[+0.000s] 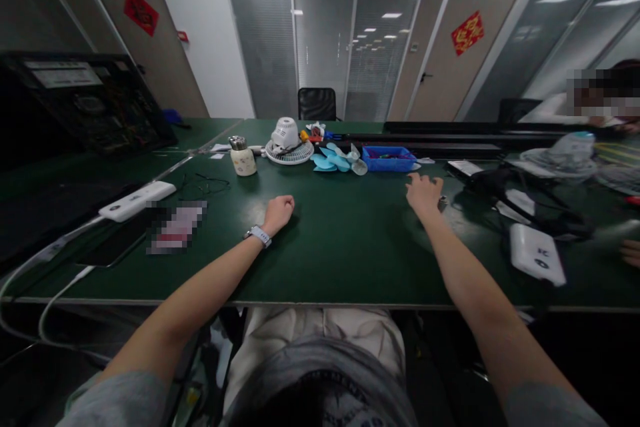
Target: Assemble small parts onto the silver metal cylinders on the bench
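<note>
Running sideways, the blue tray [390, 165] lies near the spread right hand [425, 193], the left hand [279, 214] curled.

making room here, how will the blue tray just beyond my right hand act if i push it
The blue tray looks wide and low, so it should slide rather than tip. Its plastic-looking walls suggest it's fairly stiff. The small items inside may shift.

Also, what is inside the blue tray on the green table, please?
In the blue tray, several items show, some dark reddish, too small to identify. Its front wall hides the lower part, so what lies there cannot be seen.
</note>
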Tool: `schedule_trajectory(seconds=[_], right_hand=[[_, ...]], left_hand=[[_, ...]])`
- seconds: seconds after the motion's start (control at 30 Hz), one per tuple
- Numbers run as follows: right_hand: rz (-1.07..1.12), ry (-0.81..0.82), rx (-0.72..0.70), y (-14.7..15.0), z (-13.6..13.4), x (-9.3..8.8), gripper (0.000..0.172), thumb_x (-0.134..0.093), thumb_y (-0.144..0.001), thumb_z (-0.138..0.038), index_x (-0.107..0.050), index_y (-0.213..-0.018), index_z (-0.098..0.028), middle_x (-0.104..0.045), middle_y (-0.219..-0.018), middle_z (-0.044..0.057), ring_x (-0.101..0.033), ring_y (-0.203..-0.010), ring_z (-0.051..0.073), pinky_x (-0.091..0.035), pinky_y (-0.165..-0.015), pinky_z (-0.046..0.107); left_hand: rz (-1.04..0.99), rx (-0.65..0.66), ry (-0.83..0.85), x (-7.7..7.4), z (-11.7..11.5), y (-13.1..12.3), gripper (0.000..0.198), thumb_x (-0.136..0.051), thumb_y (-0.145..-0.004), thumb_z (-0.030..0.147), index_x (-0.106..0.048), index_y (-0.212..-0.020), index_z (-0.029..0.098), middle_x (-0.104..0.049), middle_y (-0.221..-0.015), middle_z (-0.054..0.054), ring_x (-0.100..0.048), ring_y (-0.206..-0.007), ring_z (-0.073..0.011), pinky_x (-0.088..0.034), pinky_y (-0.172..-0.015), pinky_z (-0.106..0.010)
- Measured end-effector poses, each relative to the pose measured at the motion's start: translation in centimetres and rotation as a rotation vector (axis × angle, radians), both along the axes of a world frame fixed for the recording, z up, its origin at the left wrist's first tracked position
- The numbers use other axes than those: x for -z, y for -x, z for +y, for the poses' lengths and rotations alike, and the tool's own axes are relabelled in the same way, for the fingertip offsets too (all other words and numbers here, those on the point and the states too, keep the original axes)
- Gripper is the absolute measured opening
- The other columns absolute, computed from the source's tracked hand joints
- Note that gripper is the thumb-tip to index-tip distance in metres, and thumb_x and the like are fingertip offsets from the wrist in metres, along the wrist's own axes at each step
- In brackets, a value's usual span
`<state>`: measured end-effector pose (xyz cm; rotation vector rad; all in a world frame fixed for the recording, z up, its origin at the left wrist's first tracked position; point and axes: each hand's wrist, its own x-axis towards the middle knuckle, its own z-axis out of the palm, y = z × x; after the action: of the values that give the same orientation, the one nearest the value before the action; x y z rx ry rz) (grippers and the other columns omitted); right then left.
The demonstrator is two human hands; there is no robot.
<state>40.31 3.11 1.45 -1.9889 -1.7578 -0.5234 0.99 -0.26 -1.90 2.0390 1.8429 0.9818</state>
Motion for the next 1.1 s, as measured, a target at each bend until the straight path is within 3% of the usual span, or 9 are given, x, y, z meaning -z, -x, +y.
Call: schedule_trajectory(seconds=[0.13,0.23,0.33,0.47,0.6,0.8,0.93,1.1], right_hand=[[0.131,-0.06,-0.309,6.8,-2.2,-0.4,0.041,-0.047,-0.089,-0.026,-0.046,-0.129,-0.016,-0.064,-0.104,0.014,-0.055,-0.098,0.026,-0.026,-0.094,0.042],[0.201,0.027,-0.585,12.8,-4.1,-0.2,0.048,-0.05,-0.089,-0.023,-0.04,-0.135,-0.019,-0.065,-0.103,0.011,-0.057,-0.096,0.024,-0.03,-0.093,0.041],[0.224,0.075,-0.728,16.4,-5.3,0.2,0.052,-0.051,-0.087,-0.017,-0.038,-0.137,-0.019,-0.063,-0.109,0.011,-0.057,-0.102,0.024,-0.033,-0.094,0.041],[0.415,0.078,-0.793,16.9,-5.2,1.1,0.059,-0.055,-0.083,-0.016,-0.035,-0.139,-0.02,-0.062,-0.114,0.01,-0.058,-0.106,0.024,-0.038,-0.094,0.041],[0.726,0.142,-0.78,16.3,-3.7,2.9,0.067,-0.063,-0.076,-0.017,-0.034,-0.135,-0.022,-0.063,-0.112,0.007,-0.063,-0.097,0.02,-0.047,-0.087,0.036],[1.036,0.202,-0.778,17.0,-2.3,5.2,0.042,-0.072,-0.068,-0.024,-0.051,-0.104,-0.018,-0.068,-0.098,0.007,-0.066,-0.089,0.017,-0.051,-0.08,0.031],[1.072,0.182,-0.8,17.3,-2.6,5.2,0.037,-0.074,-0.066,-0.031,-0.052,-0.092,-0.019,-0.069,-0.091,0.005,-0.066,-0.085,0.017,-0.051,-0.079,0.032],[1.062,0.179,-0.81,17.0,-3.8,4.4,0.035,-0.073,-0.069,-0.034,-0.054,-0.095,-0.019,-0.069,-0.095,0.006,-0.066,-0.088,0.018,-0.05,-0.081,0.033]], left_hand=[[0.019,0.086,-0.124,-0.6,-0.5,-1.3,0.026,-0.037,-0.078,0.015,-0.061,-0.071,0.018,-0.061,-0.067,-0.003,-0.054,-0.069,-0.0166,-0.037,-0.067,-0.026],[0.027,0.192,-0.232,-1.3,-1.7,-2.6,0.026,-0.04,-0.086,0.024,-0.063,-0.093,0.016,-0.064,-0.091,-0.006,-0.055,-0.084,-0.0175,-0.041,-0.077,-0.027],[0.008,0.298,-0.269,-1.8,-3.0,-3.6,0.032,-0.043,-0.09,0.034,-0.06,-0.111,0.017,-0.063,-0.109,-0.008,-0.056,-0.094,-0.0179,-0.044,-0.083,-0.028],[0.011,0.396,-0.267,-2.2,-3.6,-4.7,0.036,-0.046,-0.09,0.037,-0.057,-0.12,0.019,-0.062,-0.119,-0.008,-0.056,-0.105,-0.0191,-0.042,-0.093,-0.032],[-0.015,0.449,-0.221,-3.1,-2.6,-6.5,0.034,-0.049,-0.09,0.034,-0.06,-0.118,0.02,-0.065,-0.118,-0.007,-0.059,-0.107,-0.0195,-0.043,-0.094,-0.032],[-0.207,0.408,-0.168,-4.2,-1.5,-8.1,0.02,-0.058,-0.084,0.032,-0.066,-0.097,0.019,-0.072,-0.095,-0.004,-0.067,-0.09,-0.0179,-0.049,-0.083,-0.028],[-0.317,0.375,-0.182,-4.4,-1.1,-6.5,0.026,-0.061,-0.081,0.033,-0.062,-0.103,0.02,-0.074,-0.09,-0.004,-0.068,-0.089,-0.0176,-0.049,-0.085,-0.03],[-0.278,0.233,-0.18,-3.4,-1.2,-1.5,0.035,-0.062,-0.081,0.037,-0.061,-0.112,0.021,-0.073,-0.095,-0.005,-0.067,-0.095,-0.0189,-0.048,-0.092,-0.034]])
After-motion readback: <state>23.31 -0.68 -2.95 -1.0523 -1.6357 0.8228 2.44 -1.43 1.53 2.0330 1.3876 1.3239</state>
